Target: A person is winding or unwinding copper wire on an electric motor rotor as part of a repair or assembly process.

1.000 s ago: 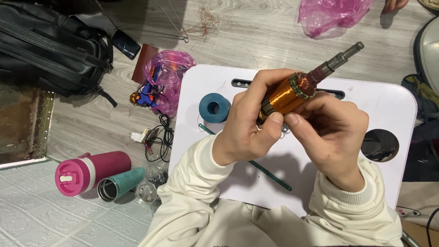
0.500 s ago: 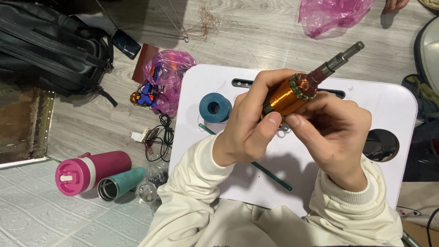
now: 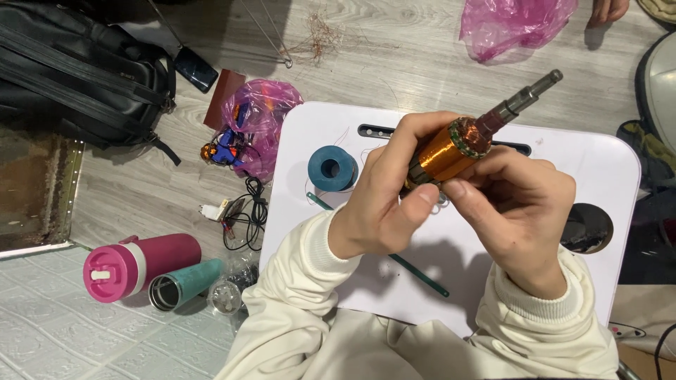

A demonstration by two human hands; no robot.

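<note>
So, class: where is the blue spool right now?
In the head view, the blue spool stands on the white lap table, near its left edge, just left of the left hand and right of the pink plastic bag.

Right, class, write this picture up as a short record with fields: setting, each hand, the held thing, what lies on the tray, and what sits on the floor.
Setting: white lap tray over a wooden floor, seen from above
Left hand: wrapped around the copper-wound rotor
Right hand: fingertips on the rotor's winding end
Rotor: tilted, its steel shaft pointing up and to the right
On tray: blue spool, thin green rod
On floor, left: pink bottle, teal cup, black backpack, pink plastic bag
</note>
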